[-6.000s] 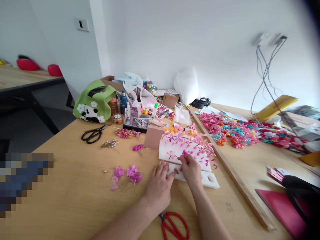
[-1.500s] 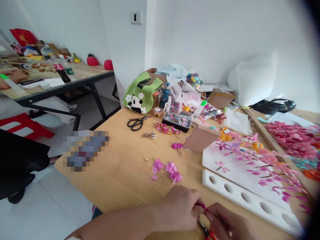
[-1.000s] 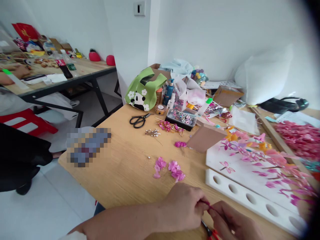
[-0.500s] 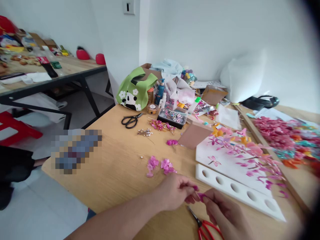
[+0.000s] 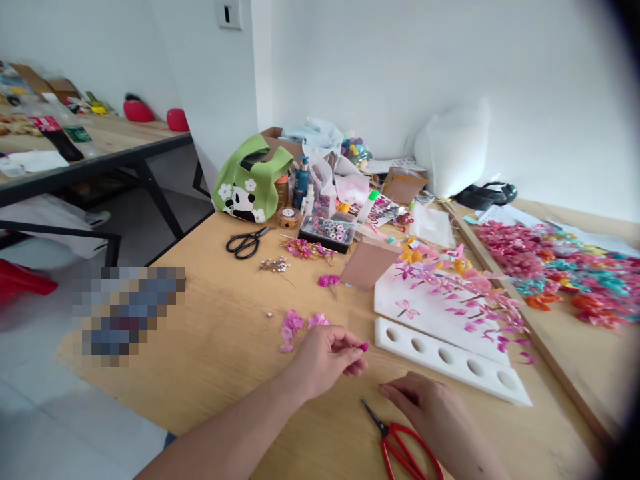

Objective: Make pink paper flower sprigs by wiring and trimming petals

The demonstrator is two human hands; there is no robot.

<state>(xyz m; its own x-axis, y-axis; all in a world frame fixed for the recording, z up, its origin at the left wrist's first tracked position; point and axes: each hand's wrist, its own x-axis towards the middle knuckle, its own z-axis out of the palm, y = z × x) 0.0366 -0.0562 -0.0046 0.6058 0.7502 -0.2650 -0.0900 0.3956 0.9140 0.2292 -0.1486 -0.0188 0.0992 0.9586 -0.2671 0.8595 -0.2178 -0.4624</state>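
Observation:
My left hand (image 5: 333,357) pinches a small magenta petal (image 5: 365,347) between thumb and fingertips above the wooden table. Just to its right, my right hand (image 5: 425,400) has thumb and forefinger pressed together; whatever they hold is too small to make out. Red-handled scissors (image 5: 400,447) lie beneath the right hand, blades pointing away. Partly hidden behind the left hand is a pink fabric flower (image 5: 319,321), with a second pink flower (image 5: 292,325) beside it. A magenta petal cluster (image 5: 329,281) lies farther back.
A white foam block with holes (image 5: 445,356) lies right of my hands, near the pink flower sprays (image 5: 465,300). Black scissors (image 5: 246,243), a bead box (image 5: 327,231) and a green panda bag (image 5: 253,183) stand farther back. A wooden strip (image 5: 500,280) borders the colourful flower pile (image 5: 555,267).
My hands have moved apart; earlier their fingertips met at the magenta petals. The left hand keeps a petal. The whole view has shifted, so the table things appear farther left.

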